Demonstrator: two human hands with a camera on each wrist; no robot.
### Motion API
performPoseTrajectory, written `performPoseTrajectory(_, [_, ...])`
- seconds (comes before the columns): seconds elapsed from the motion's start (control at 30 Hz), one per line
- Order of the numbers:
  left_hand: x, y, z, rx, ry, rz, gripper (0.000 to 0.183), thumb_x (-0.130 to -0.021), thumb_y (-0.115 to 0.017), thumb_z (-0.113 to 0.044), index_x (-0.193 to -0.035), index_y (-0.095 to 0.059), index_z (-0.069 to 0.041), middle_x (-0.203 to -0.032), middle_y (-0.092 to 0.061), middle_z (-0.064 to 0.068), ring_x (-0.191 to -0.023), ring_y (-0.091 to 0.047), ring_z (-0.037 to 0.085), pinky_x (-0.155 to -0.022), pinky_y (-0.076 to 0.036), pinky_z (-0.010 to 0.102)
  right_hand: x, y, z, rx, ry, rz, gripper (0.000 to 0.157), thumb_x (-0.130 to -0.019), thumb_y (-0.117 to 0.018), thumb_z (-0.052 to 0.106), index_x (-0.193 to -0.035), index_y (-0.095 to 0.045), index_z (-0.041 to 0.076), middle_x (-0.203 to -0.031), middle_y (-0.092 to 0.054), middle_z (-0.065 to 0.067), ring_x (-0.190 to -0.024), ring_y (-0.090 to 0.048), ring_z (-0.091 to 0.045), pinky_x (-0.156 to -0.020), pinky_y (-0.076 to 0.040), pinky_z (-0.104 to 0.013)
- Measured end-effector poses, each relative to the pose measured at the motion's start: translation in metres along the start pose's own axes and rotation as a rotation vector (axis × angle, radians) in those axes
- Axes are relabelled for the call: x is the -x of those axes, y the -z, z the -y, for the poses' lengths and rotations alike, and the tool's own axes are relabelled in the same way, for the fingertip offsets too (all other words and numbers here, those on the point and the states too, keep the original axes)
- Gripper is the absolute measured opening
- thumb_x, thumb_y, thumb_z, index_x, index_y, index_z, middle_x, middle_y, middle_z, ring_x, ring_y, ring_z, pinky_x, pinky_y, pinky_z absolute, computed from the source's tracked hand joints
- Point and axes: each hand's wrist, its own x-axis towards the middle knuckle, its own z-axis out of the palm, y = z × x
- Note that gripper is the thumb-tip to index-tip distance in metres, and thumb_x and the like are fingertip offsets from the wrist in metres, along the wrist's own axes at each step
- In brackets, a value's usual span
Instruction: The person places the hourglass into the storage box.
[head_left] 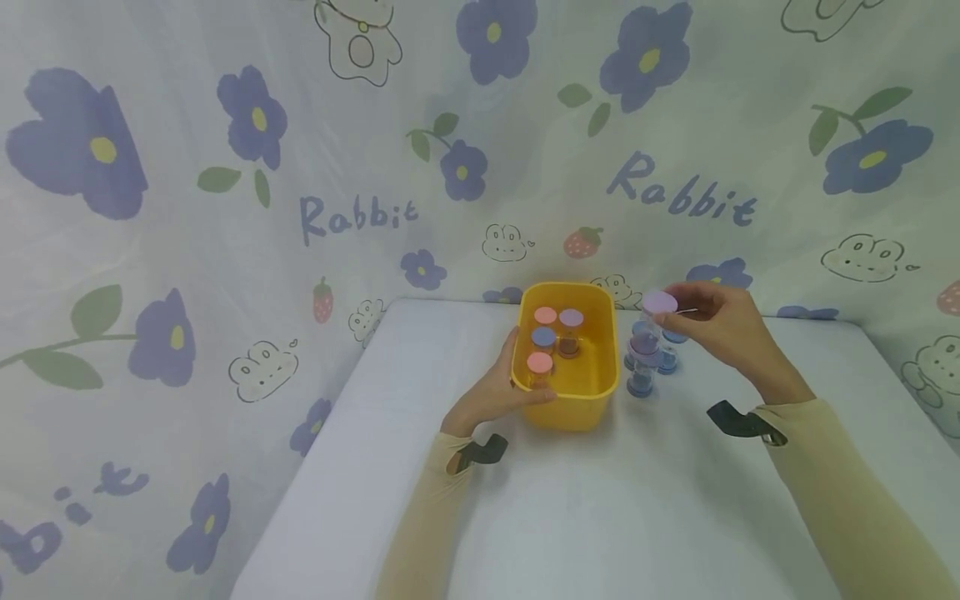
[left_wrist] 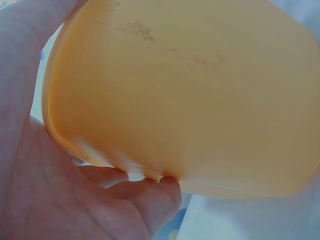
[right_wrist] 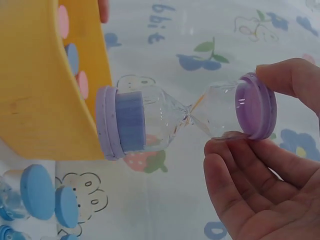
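Note:
Over the table, my right hand (head_left: 723,325) pinches a clear hourglass (right_wrist: 165,117) by its upper purple cap, thumb on one side and fingers on the other. The glass hangs roughly upright, bluish-purple sand in its lower bulb, just right of the yellow bin (head_left: 566,415). My left hand (head_left: 491,396) grips the bin at its front left corner, with the thumb along the front rim. Inside the bin stand several hourglasses, with pink caps (head_left: 539,363), a blue cap (head_left: 543,337) and a purple cap (head_left: 572,318), mostly on the left side.
Several blue-capped hourglasses (head_left: 667,362) stand on the white table (head_left: 585,517) right of the bin, partly hidden behind the held one. A curtain (head_left: 360,150) printed with flowers and rabbits hangs behind and to the left of the table.

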Motion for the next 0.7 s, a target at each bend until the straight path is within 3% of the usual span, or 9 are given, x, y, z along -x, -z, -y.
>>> performPoseTrajectory(0.17, [0.0,0.0,0.0,0.012,-0.011,0.007,0.114,-0.083,-0.086,-0.029,-0.163,-0.005,-0.031,-0.164,-0.029,-0.005,-0.146,-0.039,0.023,-0.127,-0.032,0.055,-0.012,-0.006,0.008,-0.012,0.02,0.001,0.055,-0.094,-0.076,0.039,-0.136,-0.062,0.006,-0.13,-0.067,-0.018,-0.113,-0.065,-0.028,-0.081,-0.047,0.0])
performPoseTrajectory(0.27, [-0.001,-0.001,0.0,0.032,-0.015,0.01,0.11,-0.084,-0.085,-0.023,-0.161,-0.007,-0.036,-0.163,-0.029,-0.004,-0.146,-0.039,0.025,-0.126,-0.032,0.055,-0.02,-0.011,0.011,-0.016,0.007,0.005,0.056,-0.093,-0.077,0.042,-0.135,-0.063,0.007,-0.13,-0.067,-0.017,-0.114,-0.065,-0.03,-0.082,-0.05,-0.003])
performPoseTrajectory(0.4, [-0.001,-0.002,0.0,0.032,-0.008,0.006,0.111,-0.084,-0.084,-0.022,-0.162,-0.006,-0.035,-0.163,-0.029,-0.007,-0.146,-0.038,0.024,-0.126,-0.033,0.055,-0.032,-0.017,0.014,-0.014,-0.024,0.014,0.059,-0.091,-0.077,0.047,-0.135,-0.064,0.009,-0.131,-0.068,-0.016,-0.115,-0.066,-0.029,-0.097,-0.059,-0.025])
performPoseTrajectory(0.53, [0.0,-0.002,0.0,-0.001,0.017,-0.007,0.117,-0.082,-0.087,-0.032,-0.164,-0.003,-0.029,-0.164,-0.029,-0.009,-0.147,-0.039,0.019,-0.127,-0.032,0.054,-0.045,-0.026,0.019,-0.028,-0.032,0.032,0.059,-0.091,-0.078,0.045,-0.135,-0.063,0.008,-0.133,-0.067,-0.018,-0.117,-0.066,-0.032,-0.107,-0.056,-0.05])
performPoseTrajectory(0.7, [0.0,-0.002,0.0,-0.016,0.013,-0.013,0.122,-0.08,-0.088,-0.038,-0.165,-0.002,-0.025,-0.167,-0.027,-0.002,-0.148,-0.038,0.02,-0.128,-0.03,0.054,-0.061,-0.038,0.024,-0.047,-0.033,0.067,0.059,-0.09,-0.078,0.045,-0.132,-0.064,0.007,-0.131,-0.068,-0.018,-0.116,-0.067,-0.033,-0.104,-0.057,-0.053])
